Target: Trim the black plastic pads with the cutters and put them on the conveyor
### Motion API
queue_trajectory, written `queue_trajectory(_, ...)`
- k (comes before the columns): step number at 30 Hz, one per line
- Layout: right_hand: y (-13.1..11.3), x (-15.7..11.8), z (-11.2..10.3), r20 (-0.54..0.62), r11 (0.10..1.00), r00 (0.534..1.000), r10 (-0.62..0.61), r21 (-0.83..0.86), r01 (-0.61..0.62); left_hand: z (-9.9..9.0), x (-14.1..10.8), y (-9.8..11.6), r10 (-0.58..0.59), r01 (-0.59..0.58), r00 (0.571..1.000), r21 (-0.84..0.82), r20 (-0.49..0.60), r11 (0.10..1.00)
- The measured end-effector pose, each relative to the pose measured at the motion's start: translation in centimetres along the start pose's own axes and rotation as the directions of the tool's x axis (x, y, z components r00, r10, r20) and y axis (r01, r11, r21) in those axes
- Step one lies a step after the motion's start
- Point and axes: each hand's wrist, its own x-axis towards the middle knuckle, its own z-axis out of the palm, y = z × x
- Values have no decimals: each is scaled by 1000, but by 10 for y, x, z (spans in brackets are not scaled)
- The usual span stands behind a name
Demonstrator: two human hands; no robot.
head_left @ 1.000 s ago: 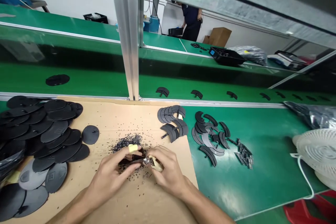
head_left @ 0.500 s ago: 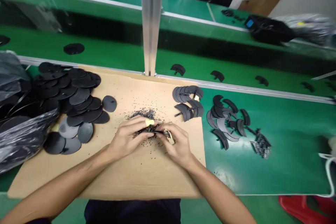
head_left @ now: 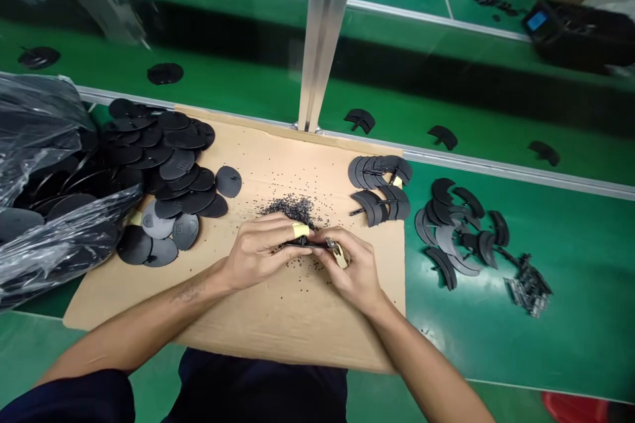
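Note:
My left hand point(head_left: 262, 248) is closed on a thin dark plastic piece point(head_left: 301, 244), held nearly edge-on between thumb and fingers. Yellow tape point(head_left: 300, 230) wraps one of its fingers. Close against it, my right hand point(head_left: 354, 271) is also closed, its fingertips meeting the right end of the piece. A small pale-yellow tool point(head_left: 338, 254) with a metallic end sits in that hand; its exact kind is unclear. Just beyond the hands lies a pile of tiny black bits point(head_left: 290, 208), with more scattered on the cardboard sheet point(head_left: 278, 330).
Black discs point(head_left: 178, 165) are heaped at left beside a clear plastic bag point(head_left: 44, 112). Curved black pieces point(head_left: 380, 175) lie in rows at right, with more point(head_left: 446, 225) and small grey parts point(head_left: 530, 284) on the green table. A metal post point(head_left: 325, 39) rises behind.
The camera view has shifted, so the scene sits further right and slightly higher. Both hands stay together on the dark piece, with little change in grip.

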Motion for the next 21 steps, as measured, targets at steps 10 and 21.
queue_trajectory(10,-12,-4,-8,-48,985,989,137,117,-130,2,-18,-8,-322,391,918,-399,230,830)
queue_trajectory(21,-20,-2,-10,36,943,991,127,306,-132,3,-5,3,-396,547,832,-458,388,701)
